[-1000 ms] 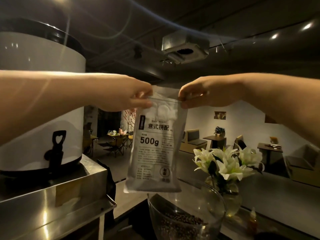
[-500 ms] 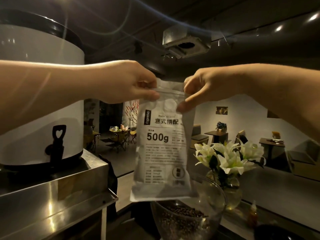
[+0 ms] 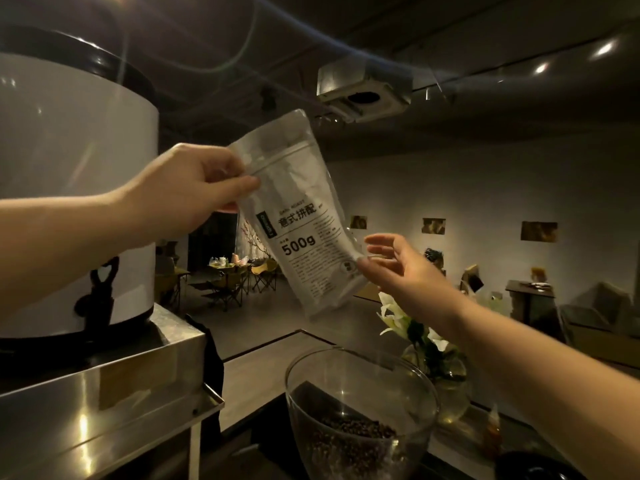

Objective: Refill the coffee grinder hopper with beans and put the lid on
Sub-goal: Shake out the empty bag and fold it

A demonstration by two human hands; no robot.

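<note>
Your left hand (image 3: 194,192) pinches the bag (image 3: 298,216) near its top, long axis slanting down-right from that pinch; right hand (image 3: 398,271) spread loose at its lower edge

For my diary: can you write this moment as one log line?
left hand: pinches bean bag top | right hand: open beside bag | hopper: lidless, part-filled

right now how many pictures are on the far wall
3, in a row on the far wall: one just right of the bag, one in the middle, one furthest right. The bag or hands could hide more.
</note>
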